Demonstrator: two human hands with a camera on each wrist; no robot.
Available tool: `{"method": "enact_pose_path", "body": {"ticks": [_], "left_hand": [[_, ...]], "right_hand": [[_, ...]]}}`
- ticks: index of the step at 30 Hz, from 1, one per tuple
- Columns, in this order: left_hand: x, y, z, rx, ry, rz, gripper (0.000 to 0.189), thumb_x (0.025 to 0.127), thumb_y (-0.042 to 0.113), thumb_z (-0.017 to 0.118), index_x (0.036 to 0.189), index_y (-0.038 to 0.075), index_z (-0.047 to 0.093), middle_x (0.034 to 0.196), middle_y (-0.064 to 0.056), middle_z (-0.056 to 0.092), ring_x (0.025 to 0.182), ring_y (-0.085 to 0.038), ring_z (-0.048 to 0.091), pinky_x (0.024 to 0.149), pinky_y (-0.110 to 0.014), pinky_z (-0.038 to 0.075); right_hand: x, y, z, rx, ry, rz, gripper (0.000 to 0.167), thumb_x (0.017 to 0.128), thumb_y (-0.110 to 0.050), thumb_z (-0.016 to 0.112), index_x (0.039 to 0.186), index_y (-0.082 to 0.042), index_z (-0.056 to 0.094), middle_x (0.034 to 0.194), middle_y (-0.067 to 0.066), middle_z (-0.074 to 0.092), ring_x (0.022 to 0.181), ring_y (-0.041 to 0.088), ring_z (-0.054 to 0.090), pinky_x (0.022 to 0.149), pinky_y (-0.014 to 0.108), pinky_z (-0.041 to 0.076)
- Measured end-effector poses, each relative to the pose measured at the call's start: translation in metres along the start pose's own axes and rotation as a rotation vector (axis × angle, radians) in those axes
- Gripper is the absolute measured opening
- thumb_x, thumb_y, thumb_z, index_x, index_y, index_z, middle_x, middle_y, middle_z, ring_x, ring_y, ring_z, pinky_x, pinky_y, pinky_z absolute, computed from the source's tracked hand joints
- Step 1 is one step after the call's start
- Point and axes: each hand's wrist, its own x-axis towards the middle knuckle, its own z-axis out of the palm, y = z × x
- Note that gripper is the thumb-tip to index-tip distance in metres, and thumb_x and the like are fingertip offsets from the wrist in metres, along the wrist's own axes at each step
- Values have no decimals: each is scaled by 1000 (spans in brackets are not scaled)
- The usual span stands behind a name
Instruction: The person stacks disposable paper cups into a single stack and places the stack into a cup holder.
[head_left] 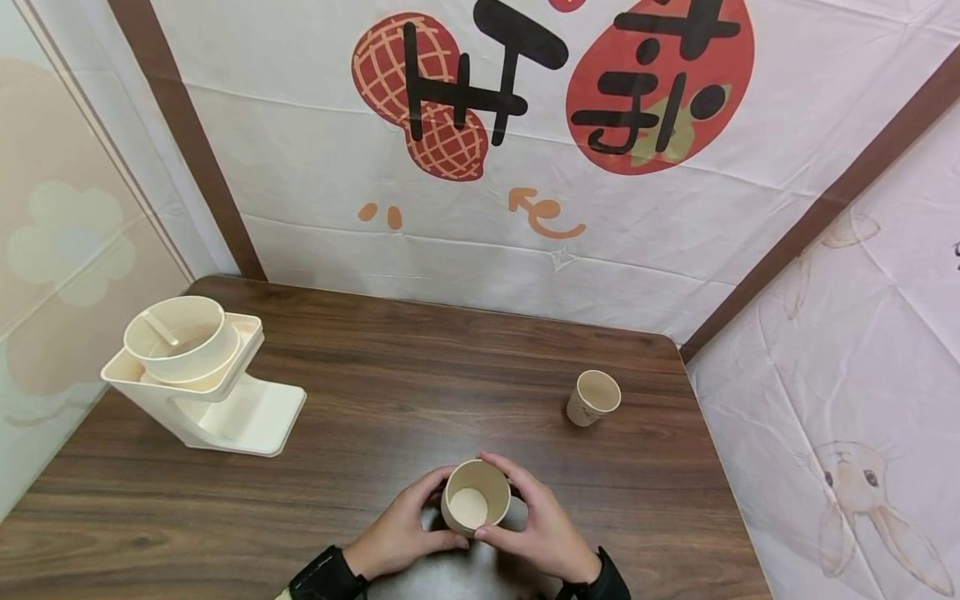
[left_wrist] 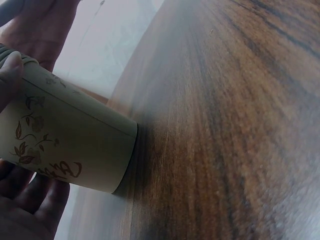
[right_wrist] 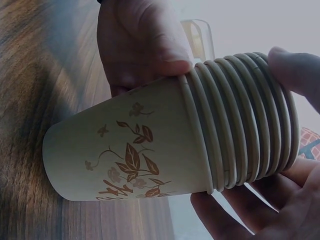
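A stack of nested paper cups [head_left: 455, 507] stands near the front of the table, between my two hands. Brown leaves and flowers decorate the lowest cup [right_wrist: 125, 150] in the right wrist view, and several rolled rims show above it. My left hand [head_left: 405, 525] holds the stack from the left, its thumb close to the lowest rim. From the other side my right hand [head_left: 543, 525] grips the upper rims, thumb on one side and fingers on the other. The left wrist view shows the cup's base [left_wrist: 120, 160] down at the tabletop.
One single paper cup [head_left: 585, 412] stands upright at the right back. On the left is a cream stand [head_left: 262, 417] bearing a round bowl [head_left: 187, 362] with a handle-like piece inside. Printed fabric walls [head_left: 480, 267] border the wooden table [head_left: 420, 375].
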Motion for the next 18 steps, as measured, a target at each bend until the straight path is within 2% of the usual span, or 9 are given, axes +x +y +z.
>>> {"method": "enact_pose_path", "body": {"ticks": [9,14,18], "left_hand": [[-1,0,0,1,-5,-3,79,79,34,88,145,14,50,136,-2,61,121,-20,59,100,-32,50],[0,0,0,3,-4,1,79,79,35,88,145,15,50,137,-1,60,122,-19,59,101,-32,50],[0,0,0,2,-2,9,78,80,35,88,145,15,50,137,-1,61,122,-19,59,100,-32,51]], "right_hand": [[0,1,0,18,-26,-23,78,87,-13,82,153,-10,42,151,5,51,132,30,54,103,41,50],[1,2,-1,-4,-27,-83,79,85,-5,82,153,-6,41,150,11,51,132,28,54,102,40,51],[2,3,-2,-14,-27,-119,78,86,-6,81,153,-6,41,149,14,52,130,28,55,102,39,51]]}}
